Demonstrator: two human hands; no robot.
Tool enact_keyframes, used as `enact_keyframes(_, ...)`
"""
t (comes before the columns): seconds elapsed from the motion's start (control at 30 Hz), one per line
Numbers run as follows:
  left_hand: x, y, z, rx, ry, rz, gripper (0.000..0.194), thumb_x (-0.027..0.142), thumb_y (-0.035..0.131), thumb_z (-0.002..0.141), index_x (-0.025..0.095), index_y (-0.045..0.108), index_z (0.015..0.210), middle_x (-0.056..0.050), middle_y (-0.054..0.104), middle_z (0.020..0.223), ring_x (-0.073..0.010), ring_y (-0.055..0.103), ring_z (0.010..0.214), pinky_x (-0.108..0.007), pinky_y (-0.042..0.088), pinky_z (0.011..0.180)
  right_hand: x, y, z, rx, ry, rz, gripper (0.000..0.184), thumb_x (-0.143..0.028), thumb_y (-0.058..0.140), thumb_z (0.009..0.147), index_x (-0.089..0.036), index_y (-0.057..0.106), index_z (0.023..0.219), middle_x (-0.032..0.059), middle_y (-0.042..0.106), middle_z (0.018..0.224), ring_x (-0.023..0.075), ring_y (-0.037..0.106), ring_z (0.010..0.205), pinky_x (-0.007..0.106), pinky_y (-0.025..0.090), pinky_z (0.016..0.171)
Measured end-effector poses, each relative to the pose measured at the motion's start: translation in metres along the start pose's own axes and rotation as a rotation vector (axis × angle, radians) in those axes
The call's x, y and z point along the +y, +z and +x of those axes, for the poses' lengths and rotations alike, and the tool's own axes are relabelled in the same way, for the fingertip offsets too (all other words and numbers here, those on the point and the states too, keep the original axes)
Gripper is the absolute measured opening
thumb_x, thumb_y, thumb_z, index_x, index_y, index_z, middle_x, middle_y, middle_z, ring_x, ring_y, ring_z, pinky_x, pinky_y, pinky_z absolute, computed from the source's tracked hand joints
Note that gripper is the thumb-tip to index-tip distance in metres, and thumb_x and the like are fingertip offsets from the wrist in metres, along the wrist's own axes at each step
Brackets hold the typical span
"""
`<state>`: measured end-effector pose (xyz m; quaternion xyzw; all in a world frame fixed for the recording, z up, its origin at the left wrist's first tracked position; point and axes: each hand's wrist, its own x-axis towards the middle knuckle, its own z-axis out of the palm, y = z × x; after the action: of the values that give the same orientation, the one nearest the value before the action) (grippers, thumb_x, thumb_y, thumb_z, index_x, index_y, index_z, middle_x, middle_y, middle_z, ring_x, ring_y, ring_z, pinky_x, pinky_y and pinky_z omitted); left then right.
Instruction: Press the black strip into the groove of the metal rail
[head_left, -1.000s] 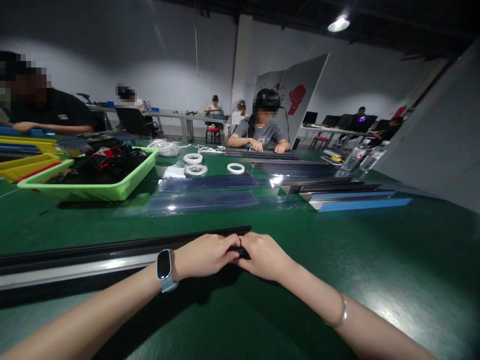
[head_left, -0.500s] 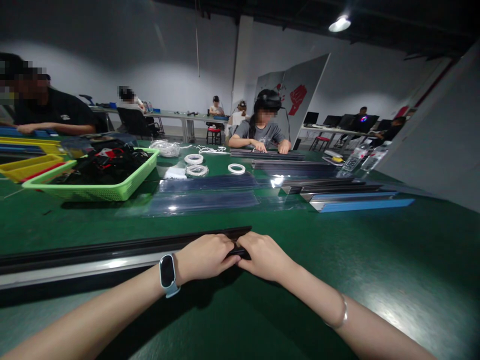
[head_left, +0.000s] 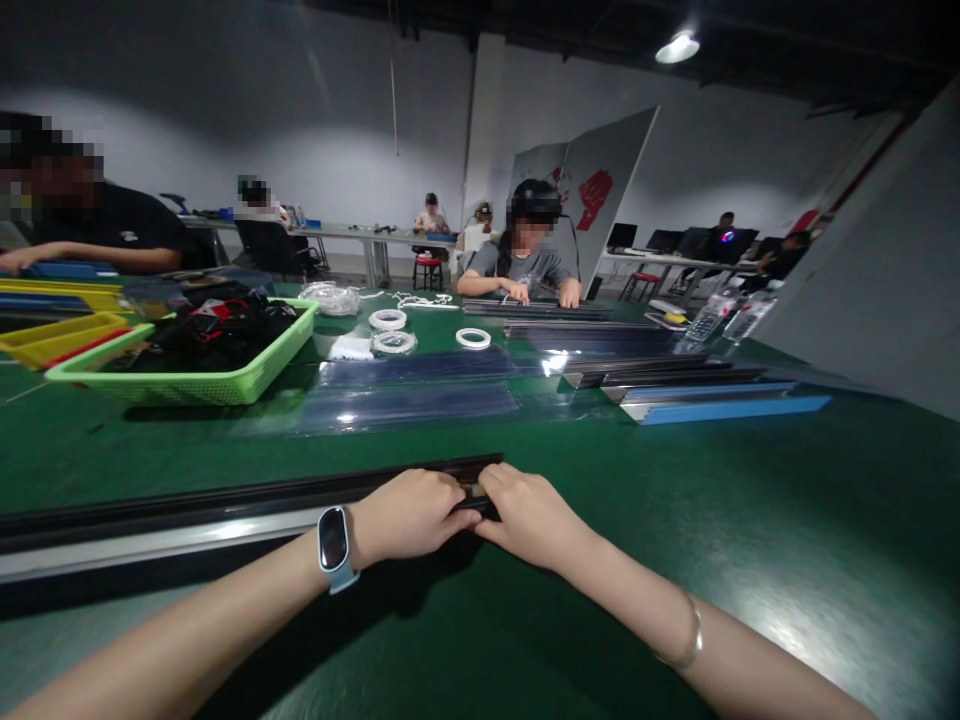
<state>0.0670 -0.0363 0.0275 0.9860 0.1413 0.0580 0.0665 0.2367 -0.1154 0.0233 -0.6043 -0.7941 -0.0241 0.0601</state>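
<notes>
A long black and silver rail (head_left: pixel 225 515) lies across the green table (head_left: pixel 675 520) in front of me, running off to the left. My left hand (head_left: pixel 409 515), with a smartwatch on its wrist, and my right hand (head_left: pixel 529 515) meet at the rail's right end. Both are curled, fingertips pinching a small dark end piece (head_left: pixel 472 505) of the rail between them. The fingertips hide most of that piece.
A lime green basket (head_left: pixel 187 375) of dark parts sits at the left, yellow trays (head_left: pixel 52 335) beyond it. Clear plastic sleeves (head_left: pixel 405 395), tape rolls (head_left: pixel 472 337) and stacked rails (head_left: pixel 697 395) lie further back. A person (head_left: pixel 525 265) works across the table; another sits at far left.
Both hands stay pinched on the rail's right end. The view has shifted slightly; the hands have hardly moved.
</notes>
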Motion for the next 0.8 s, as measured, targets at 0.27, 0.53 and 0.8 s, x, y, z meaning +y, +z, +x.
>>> enact_keyframes(0.27,-0.002,0.002,0.001,0.020,0.010,-0.048,0.032,0.037,0.038,0.093,0.016,0.061,0.087,-0.007,0.067,0.089,-0.0193,0.064,0.081,-0.030,0.046,0.077,-0.005,-0.004,0.000,-0.038,0.007,-0.041,0.022,-0.035,0.054,0.082,-0.015,0.056,0.091,0.0082,0.064,0.087,0.0221,0.059,0.081,0.030,0.042,0.066)
enact_keyframes(0.53,0.009,0.001,0.007,0.046,-0.027,0.056,0.044,0.049,0.030,0.092,0.017,0.061,0.094,-0.007,0.068,0.082,-0.0225,0.065,0.075,-0.032,0.047,0.068,0.014,-0.014,0.003,-0.126,-0.006,0.052,0.027,-0.044,0.053,0.082,-0.018,0.059,0.083,0.0068,0.066,0.083,0.0200,0.061,0.075,0.027,0.038,0.061)
enact_keyframes(0.8,0.014,0.006,0.021,0.090,0.037,0.152,0.062,0.065,0.029,0.085,0.014,0.063,0.090,-0.011,0.066,0.077,-0.0236,0.064,0.072,-0.033,0.048,0.066,0.012,-0.003,-0.002,-0.085,-0.013,0.022,0.022,-0.034,0.061,0.079,-0.015,0.059,0.090,0.0087,0.065,0.087,0.0216,0.061,0.078,0.029,0.042,0.066)
